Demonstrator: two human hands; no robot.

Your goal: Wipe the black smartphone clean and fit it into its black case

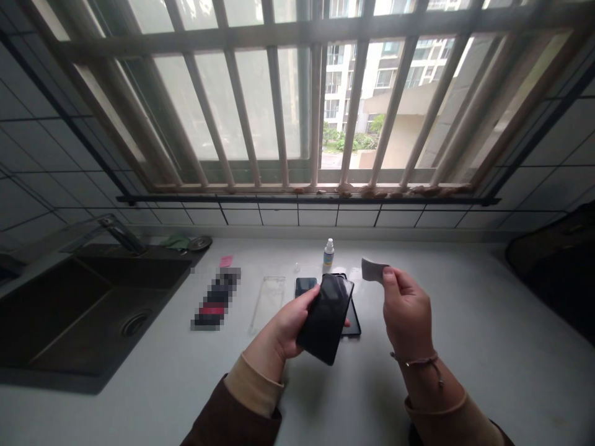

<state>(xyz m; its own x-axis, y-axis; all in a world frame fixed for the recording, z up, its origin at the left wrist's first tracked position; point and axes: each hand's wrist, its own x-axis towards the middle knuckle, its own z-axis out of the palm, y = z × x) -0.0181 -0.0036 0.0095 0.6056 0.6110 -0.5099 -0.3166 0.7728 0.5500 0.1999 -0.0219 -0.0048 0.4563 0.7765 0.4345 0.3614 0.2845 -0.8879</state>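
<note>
My left hand point(286, 328) grips a black phone point(326, 319), tilted, above the white counter point(465, 322). My right hand point(405, 313) pinches a small grey cloth or card point(373, 270) between thumb and fingers, just right of the phone. Beneath the held phone lies another dark flat item point(352, 321), mostly hidden. A small dark phone or glass piece point(305, 286) lies flat just behind my left hand. A small white dropper bottle point(328, 254) stands upright behind them.
A clear phone case point(268, 300) lies left of the phones, with a blurred-out item point(216, 298) and a pink slip point(225, 261) further left. A dark sink point(88, 310) with tap point(121, 235) fills the left. A dark object point(558, 272) sits at the right edge. A barred window point(297, 111) is ahead.
</note>
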